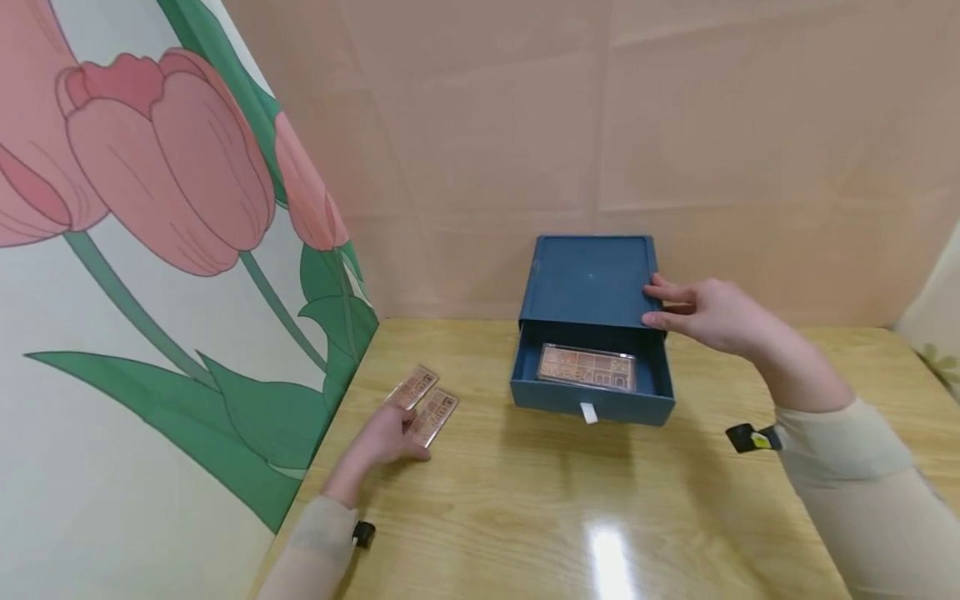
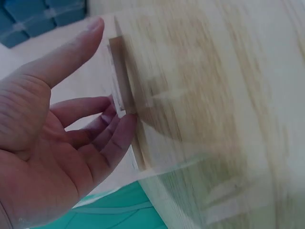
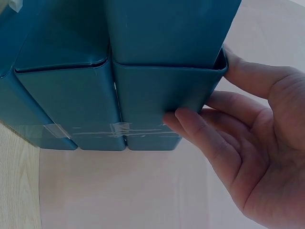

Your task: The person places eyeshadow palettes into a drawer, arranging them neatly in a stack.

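Observation:
Two eyeshadow palettes [image 1: 432,417] lie side by side on the table at the left. My left hand [image 1: 386,435] is at their near ends. In the left wrist view, its fingertips touch a palette's edge [image 2: 122,78], while the thumb stands apart. A dark blue drawer box [image 1: 588,279] stands farther right with its top drawer [image 1: 592,403] pulled out. Inside that drawer lies another eyeshadow palette [image 1: 587,367]. My right hand [image 1: 708,312] grips the box's upper right edge, thumb near the front corner and fingers over the side [image 3: 243,129].
A white pull tab [image 1: 589,412] hangs at the drawer's front. Clear tape [image 3: 120,128] runs across the stacked drawer units. A tulip-printed sheet [image 1: 172,158] borders the wooden table [image 1: 487,517] on the left, and a pinkish cloth [image 1: 480,150] hangs behind it.

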Tool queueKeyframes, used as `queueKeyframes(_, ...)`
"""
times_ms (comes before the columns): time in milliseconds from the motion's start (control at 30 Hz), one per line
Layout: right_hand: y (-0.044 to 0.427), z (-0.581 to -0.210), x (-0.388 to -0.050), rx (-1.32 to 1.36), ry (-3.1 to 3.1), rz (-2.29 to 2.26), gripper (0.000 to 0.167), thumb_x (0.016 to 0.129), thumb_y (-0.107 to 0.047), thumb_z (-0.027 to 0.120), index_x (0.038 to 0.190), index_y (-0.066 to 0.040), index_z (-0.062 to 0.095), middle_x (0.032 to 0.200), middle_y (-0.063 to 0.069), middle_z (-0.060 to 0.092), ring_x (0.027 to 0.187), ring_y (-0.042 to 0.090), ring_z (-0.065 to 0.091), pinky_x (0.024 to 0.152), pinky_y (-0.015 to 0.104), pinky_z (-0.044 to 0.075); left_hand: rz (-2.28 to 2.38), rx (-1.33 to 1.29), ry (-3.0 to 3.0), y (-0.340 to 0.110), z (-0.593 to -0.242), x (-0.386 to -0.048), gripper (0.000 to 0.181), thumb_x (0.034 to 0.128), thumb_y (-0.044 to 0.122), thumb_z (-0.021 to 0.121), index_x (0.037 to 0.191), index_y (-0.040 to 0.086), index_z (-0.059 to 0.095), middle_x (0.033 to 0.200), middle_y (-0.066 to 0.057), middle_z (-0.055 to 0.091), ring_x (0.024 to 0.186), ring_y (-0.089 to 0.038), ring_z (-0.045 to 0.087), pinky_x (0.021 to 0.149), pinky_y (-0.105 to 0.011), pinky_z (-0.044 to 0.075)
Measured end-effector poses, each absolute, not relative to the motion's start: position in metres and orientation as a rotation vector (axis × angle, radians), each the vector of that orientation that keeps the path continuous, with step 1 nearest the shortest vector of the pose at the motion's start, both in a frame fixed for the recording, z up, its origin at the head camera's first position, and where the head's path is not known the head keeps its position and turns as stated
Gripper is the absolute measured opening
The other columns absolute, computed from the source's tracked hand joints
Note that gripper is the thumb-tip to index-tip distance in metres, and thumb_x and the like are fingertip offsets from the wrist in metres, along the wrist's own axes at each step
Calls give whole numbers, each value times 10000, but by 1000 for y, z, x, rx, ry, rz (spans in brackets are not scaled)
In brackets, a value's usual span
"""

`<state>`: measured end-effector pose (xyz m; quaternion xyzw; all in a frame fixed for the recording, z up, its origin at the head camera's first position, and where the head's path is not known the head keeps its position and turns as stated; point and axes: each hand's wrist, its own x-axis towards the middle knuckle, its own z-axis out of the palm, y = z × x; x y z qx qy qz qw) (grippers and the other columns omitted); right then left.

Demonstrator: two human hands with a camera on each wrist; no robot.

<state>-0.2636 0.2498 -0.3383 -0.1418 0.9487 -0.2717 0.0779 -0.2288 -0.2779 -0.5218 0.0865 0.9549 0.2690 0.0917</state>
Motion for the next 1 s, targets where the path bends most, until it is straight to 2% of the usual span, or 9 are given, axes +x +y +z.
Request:
queueKeyframes(100, 250, -339, -264, -429, 2843, -801, 770, 1045, -569, 647, 1616, -84, 469, 1697, 167, 297, 1470, 595, 338, 1097, 745, 372, 766, 259, 2829, -277, -522, -228, 882, 677, 275, 1051, 1333, -163, 658, 1358, -286, 675, 1295, -413, 629, 1098, -497, 496)
queueKeyframes(233, 249, -338, -264, -428, 2833, -812, 778, 1040, -579, 647, 1614, -83, 474, 1702, 164, 289, 1485, 594, 314, 1104, 742, 367, 773, 251, 2829, -276, -521, -228, 843, 679, 253, 1050, 1324, -142, 679, 1338, -257, 699, 1267, -378, 657, 1090, -484, 506)
queueKeyframes(367, 249, -336, -264, -427, 2820, -826, 763, 1044, -566, 651, 1608, -78, 486, 1707, 165, 278, 1497, 595, 289, 1118, 745, 347, 720, 316, 2860, -276, -520, -228, 606, 679, 246, 1046, 1129, -63, 784, 1078, -155, 780, 955, -237, 702, 916, -431, 574)
queueKeyframes(433, 250, -336, -264, -425, 2819, -826, 768, 1041, -572, 651, 1606, -77, 489, 1707, 166, 277, 1499, 595, 285, 1123, 746, 337, 690, 364, 2869, -275, -520, -228, 457, 687, 232, 1038, 994, -1, 792, 895, -74, 748, 782, -171, 620, 784, -397, 556)
queueKeyframes(500, 250, -335, -265, -424, 2823, -824, 772, 1038, -579, 650, 1603, -77, 495, 1706, 164, 282, 1500, 593, 288, 1125, 744, 337, 684, 390, 2879, -274, -519, -229, 390, 689, 201, 1026, 937, 23, 783, 824, -30, 706, 711, -152, 554, 731, -376, 527)
queueKeyframes(633, 251, -336, -266, -412, 2827, -820, 765, 1039, -570, 655, 1608, -85, 491, 1707, 157, 284, 1499, 588, 297, 1123, 744, 339, 687, 401, 2895, -271, -517, -228, 486, 677, 107, 997, 1083, -69, 794, 997, -136, 773, 865, -218, 665, 852, -406, 577)
queueKeyframes(733, 250, -336, -265, -418, 2834, -812, 749, 1045, -557, 655, 1608, -90, 493, 1706, 150, 292, 1494, 584, 311, 1115, 742, 353, 681, 391, 2892, -269, -516, -226, 623, 676, 64, 980, 1220, -127, 742, 1158, -225, 750, 1021, -277, 670, 956, -454, 568)
queueKeyframes(867, 250, -337, -265, -432, 2839, -808, 751, 1047, -562, 649, 1606, -87, 493, 1704, 152, 297, 1484, 584, 329, 1102, 737, 375, 669, 359, 2866, -267, -517, -224, 684, 703, 120, 999, 1280, -117, 716, 1171, -194, 715, 1017, -261, 603, 982, -476, 542)
queueKeyframes(1000, 251, -338, -264, -428, 2830, -822, 758, 1045, -567, 648, 1609, -86, 487, 1705, 154, 292, 1485, 582, 330, 1097, 730, 388, 671, 351, 2849, -265, -518, -223, 683, 723, 151, 1005, 1284, -111, 715, 1172, -190, 719, 1025, -266, 616, 1006, -492, 536)
